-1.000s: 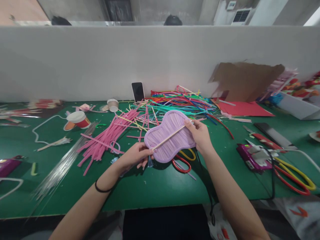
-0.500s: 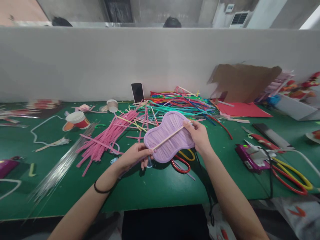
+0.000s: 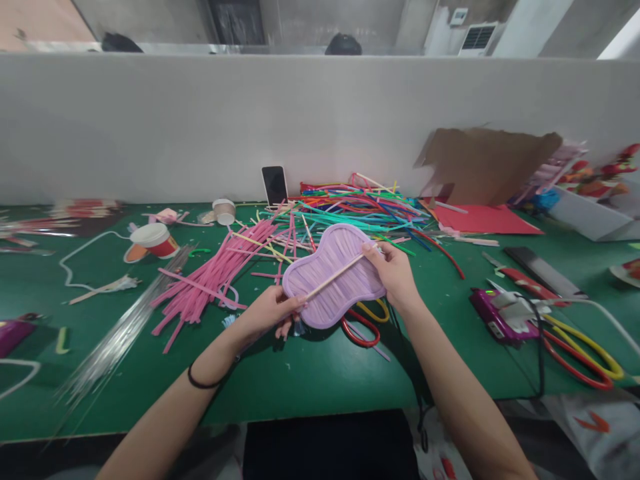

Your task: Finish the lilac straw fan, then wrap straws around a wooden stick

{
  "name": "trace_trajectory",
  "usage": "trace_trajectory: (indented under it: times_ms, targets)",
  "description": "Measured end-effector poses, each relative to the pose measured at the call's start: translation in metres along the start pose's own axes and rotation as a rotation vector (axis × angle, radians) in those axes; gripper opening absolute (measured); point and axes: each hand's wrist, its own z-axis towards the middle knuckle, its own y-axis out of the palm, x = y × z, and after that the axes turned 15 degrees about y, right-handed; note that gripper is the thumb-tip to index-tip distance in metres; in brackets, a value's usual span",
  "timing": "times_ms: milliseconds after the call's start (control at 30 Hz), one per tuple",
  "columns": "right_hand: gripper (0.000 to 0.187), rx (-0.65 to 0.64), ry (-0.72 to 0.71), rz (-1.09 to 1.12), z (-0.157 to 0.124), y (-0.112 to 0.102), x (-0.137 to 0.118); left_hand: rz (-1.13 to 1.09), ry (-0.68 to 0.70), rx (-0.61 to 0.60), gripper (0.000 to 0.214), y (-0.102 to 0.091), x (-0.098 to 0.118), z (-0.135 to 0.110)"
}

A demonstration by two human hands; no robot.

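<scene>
I hold a lilac ribbed pad (image 3: 327,287) shaped like a peanut above the green table (image 3: 310,380). A thin pale stick (image 3: 336,277) lies diagonally across its face. My left hand (image 3: 270,313) pinches the lower left edge of the pad and the stick's lower end. My right hand (image 3: 395,273) grips the pad's right edge, thumb pressed on the stick's upper end. Red and yellow handled scissors (image 3: 364,328) lie on the table just under the pad.
Pink pipe cleaners (image 3: 215,277) and a mixed coloured heap (image 3: 355,200) lie behind my hands. A phone (image 3: 275,185) leans on the grey partition. A paper cup (image 3: 153,239), silver wires (image 3: 115,340), a purple glue gun (image 3: 493,317), more scissors (image 3: 585,353), red paper (image 3: 480,219) and cardboard (image 3: 487,163) surround them.
Both hands and the pad have drifted slightly left; the grip on pad and stick is unchanged.
</scene>
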Motion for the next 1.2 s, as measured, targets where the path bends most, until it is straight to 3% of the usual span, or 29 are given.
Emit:
trace_trajectory:
  times_ms: [700, 900, 1100, 1200]
  targets:
    - [0.038, -0.01, 0.032, 0.013, -0.003, 0.003, -0.002, 0.034, 0.03, -0.01, 0.035, -0.003, -0.002, -0.003]
    - [0.039, -0.005, 0.03, 0.015, -0.003, 0.003, -0.001, 0.017, 0.04, -0.04, 0.061, -0.006, -0.006, -0.001]
    - [0.041, 0.024, -0.086, -0.008, -0.001, 0.001, 0.0, -0.011, 0.07, 0.069, 0.057, -0.006, 0.001, -0.001]
    - [0.043, 0.03, -0.046, 0.073, -0.003, -0.001, -0.005, 0.003, 0.084, 0.16, 0.056, -0.016, 0.003, 0.0]
